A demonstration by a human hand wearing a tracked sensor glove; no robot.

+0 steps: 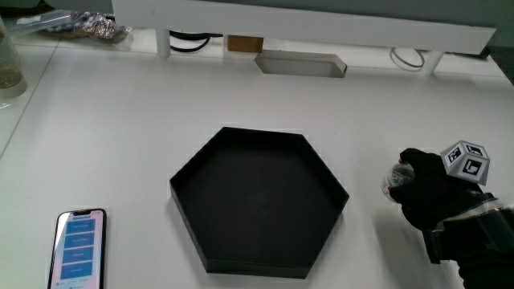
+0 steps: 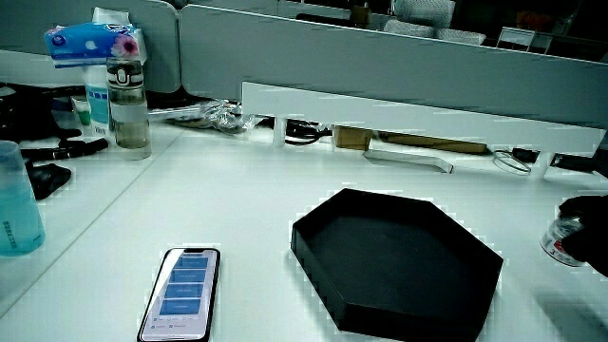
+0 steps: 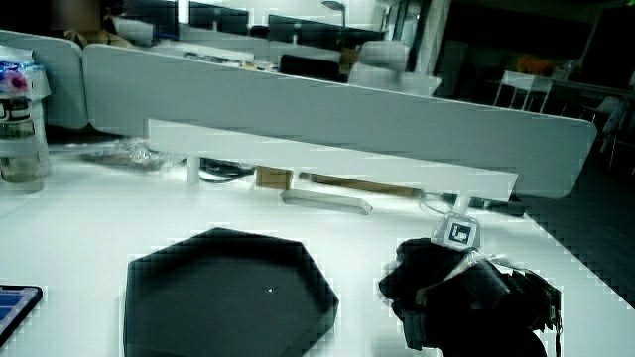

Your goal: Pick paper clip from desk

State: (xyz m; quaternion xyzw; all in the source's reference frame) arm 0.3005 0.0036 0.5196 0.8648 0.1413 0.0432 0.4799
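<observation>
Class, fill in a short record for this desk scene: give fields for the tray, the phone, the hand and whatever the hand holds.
tray: black hexagonal tray, nothing visible in it, mid-table
phone: smartphone with lit screen, flat beside the tray, near the table's edge
hand: black-gloved hand beside the tray
grip: curled around a small clear object with red; its identity cannot be told
paper clip: none visible

Gloved hand (image 1: 430, 189) low over the worktop (image 1: 120, 120), fingers curled closed around a small clear object (image 1: 396, 179), forearm trailing toward the person.
</observation>
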